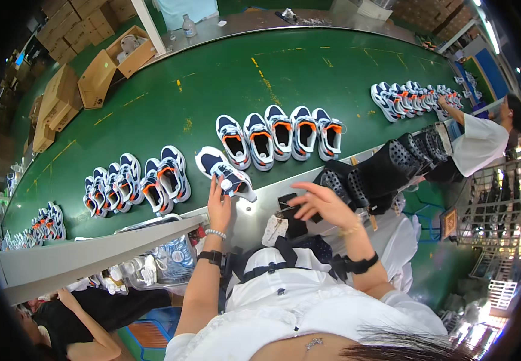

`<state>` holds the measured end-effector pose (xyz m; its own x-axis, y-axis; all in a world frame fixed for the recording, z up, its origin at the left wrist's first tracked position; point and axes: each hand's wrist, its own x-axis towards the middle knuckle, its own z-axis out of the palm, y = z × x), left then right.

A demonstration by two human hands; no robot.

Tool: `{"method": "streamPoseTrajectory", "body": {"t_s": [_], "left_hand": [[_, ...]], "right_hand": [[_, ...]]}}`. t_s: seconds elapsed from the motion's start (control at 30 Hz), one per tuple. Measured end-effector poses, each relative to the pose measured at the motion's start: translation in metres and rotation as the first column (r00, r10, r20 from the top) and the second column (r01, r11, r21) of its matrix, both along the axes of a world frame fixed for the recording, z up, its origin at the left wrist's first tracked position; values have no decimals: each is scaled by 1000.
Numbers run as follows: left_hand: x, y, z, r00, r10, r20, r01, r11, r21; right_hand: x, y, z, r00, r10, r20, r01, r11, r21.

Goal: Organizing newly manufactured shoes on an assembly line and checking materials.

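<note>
A navy and white sneaker (pixel 215 163) lies tilted at the near edge of the green belt, its toe toward the far left. My left hand (pixel 219 204) grips its near side, fingers up against the shoe; a small round white piece (pixel 226 184) shows on it by the fingertips. My right hand (pixel 326 207) hovers to the right, fingers apart and holding nothing. Below it are a black flat piece (pixel 295 224) and a white piece (pixel 274 231) with dark marks. Just beyond the sneaker, several matching sneakers with orange linings (pixel 281 133) stand in a row.
More sneakers (pixel 113 186) stand on the belt at left and others (pixel 413 99) at far right, where a co-worker (pixel 483 138) reaches in. Black perforated shoe-shaped forms (pixel 401 153) line the right edge. A grey beam (pixel 92 253) and another seated person (pixel 80 319) are at lower left.
</note>
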<state>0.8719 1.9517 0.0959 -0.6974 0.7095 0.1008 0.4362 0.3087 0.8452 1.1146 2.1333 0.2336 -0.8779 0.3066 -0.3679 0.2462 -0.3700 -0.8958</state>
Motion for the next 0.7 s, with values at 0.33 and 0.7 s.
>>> {"method": "streamPoseTrajectory", "body": {"t_s": [0.33,0.7], "left_hand": [[-45,11,-41,864,309,397,-382,916,119],[-21,112,1,882,-108,-458,43,988,-151]], "right_hand": [[151,35,34,896,-444,21,434,884,175],[290,141,47,497,-838,-226,675,210,707]]}}
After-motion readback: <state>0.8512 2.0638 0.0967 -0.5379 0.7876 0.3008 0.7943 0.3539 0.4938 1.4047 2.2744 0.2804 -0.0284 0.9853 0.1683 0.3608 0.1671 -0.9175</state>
